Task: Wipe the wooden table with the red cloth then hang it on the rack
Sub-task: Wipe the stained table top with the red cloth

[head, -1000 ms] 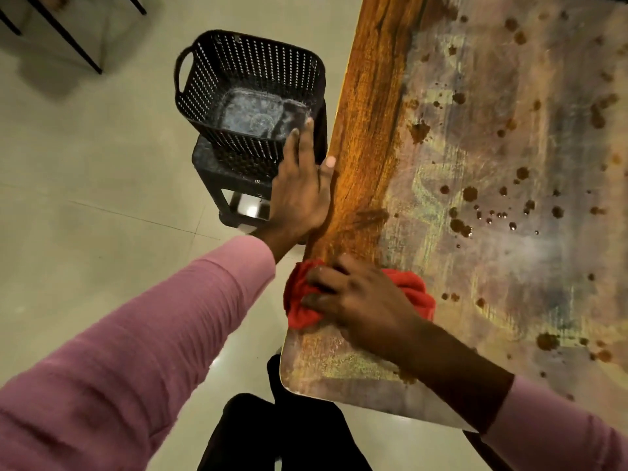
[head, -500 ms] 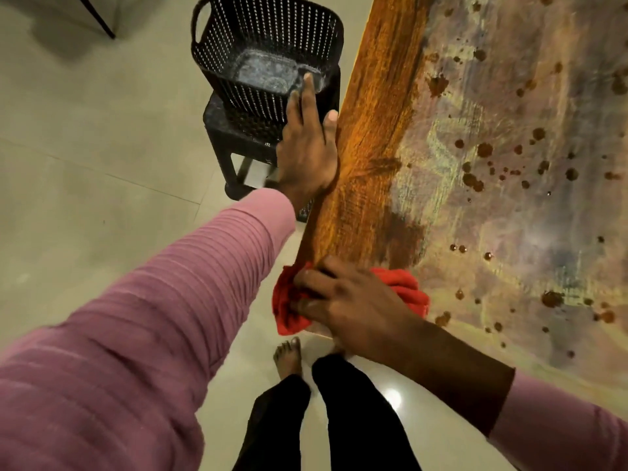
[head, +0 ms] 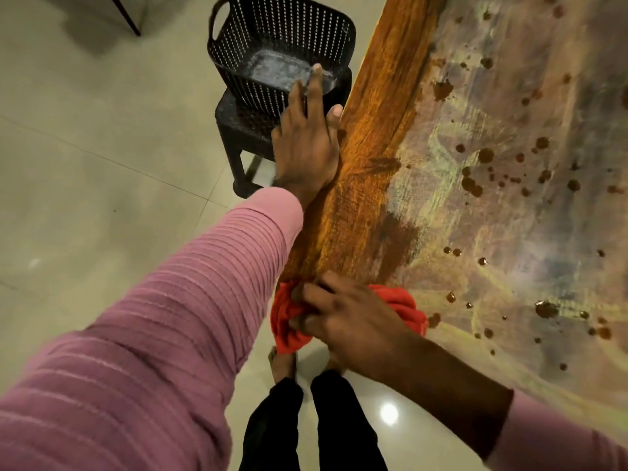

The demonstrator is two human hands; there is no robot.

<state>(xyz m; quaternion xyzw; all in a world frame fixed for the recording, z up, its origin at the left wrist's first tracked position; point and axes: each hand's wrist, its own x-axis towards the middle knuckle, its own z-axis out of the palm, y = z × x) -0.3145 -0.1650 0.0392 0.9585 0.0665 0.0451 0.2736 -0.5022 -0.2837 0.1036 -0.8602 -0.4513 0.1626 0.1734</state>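
Red cloth (head: pixel 287 319) lies bunched at the near left corner of the bench (head: pixel 373 130), partly hanging past its edge. The right hand (head: pixel 353 322) presses it down, fingers curled into the folds and gripping it. The left hand (head: pixel 306 147) rests flat against the bench's left edge, fingers straight and close together. Brown spots (head: pixel 486 155) dot the bench top beyond the cloth. A black basket (head: pixel 238 62) sits on a stool (head: pixel 238 129) just left of the bench.

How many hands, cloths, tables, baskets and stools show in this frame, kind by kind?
Hands: 2, the left hand and the right hand
Cloths: 1, the red cloth
Tables: 1, the wooden table
Baskets: 1, the black basket
Stools: 1, the black stool
Total: 6
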